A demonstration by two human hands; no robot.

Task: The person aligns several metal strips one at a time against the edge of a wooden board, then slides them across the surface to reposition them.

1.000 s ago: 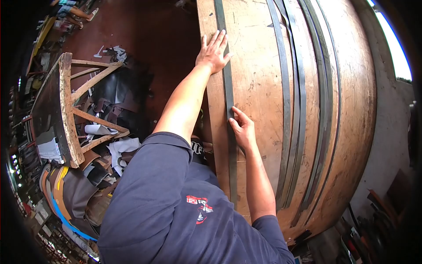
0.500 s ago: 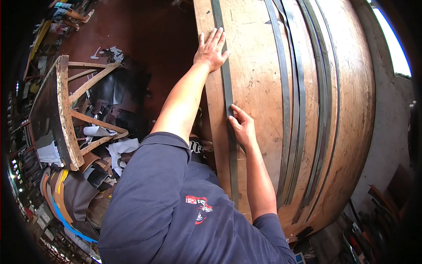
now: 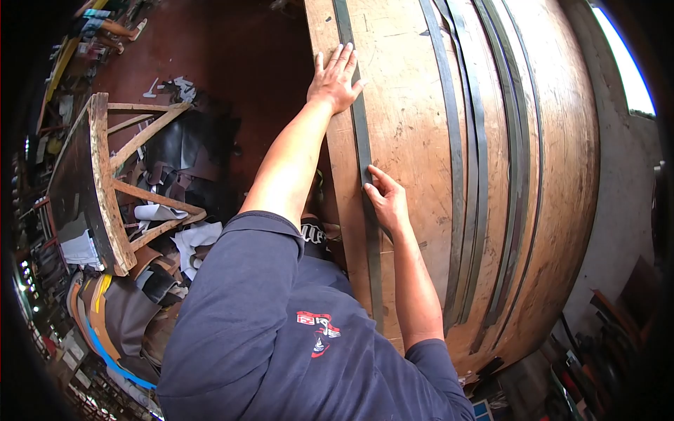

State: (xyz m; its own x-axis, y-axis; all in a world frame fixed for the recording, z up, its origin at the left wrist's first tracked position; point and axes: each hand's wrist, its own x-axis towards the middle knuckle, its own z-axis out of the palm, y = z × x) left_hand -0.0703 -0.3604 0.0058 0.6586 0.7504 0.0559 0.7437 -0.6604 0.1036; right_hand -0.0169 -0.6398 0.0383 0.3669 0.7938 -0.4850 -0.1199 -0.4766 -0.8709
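A long dark strip runs lengthwise along the near left edge of a worn wooden table. My left hand lies flat across the strip's upper part, palm down and fingers spread. Farther down, the thumb and index finger of my right hand touch the strip's right edge, a small gap between them. Its other fingers are bent and partly hidden. Several more dark strips lie side by side to the right, roughly parallel to the first.
Left of the table stands a wooden-framed trestle. Black and white scraps are heaped on the floor beside it. A person's legs show at the upper left. A grey wall rises beyond the table's right side.
Both hands stay in nearly the same place on the strip. The view has shifted very slightly.
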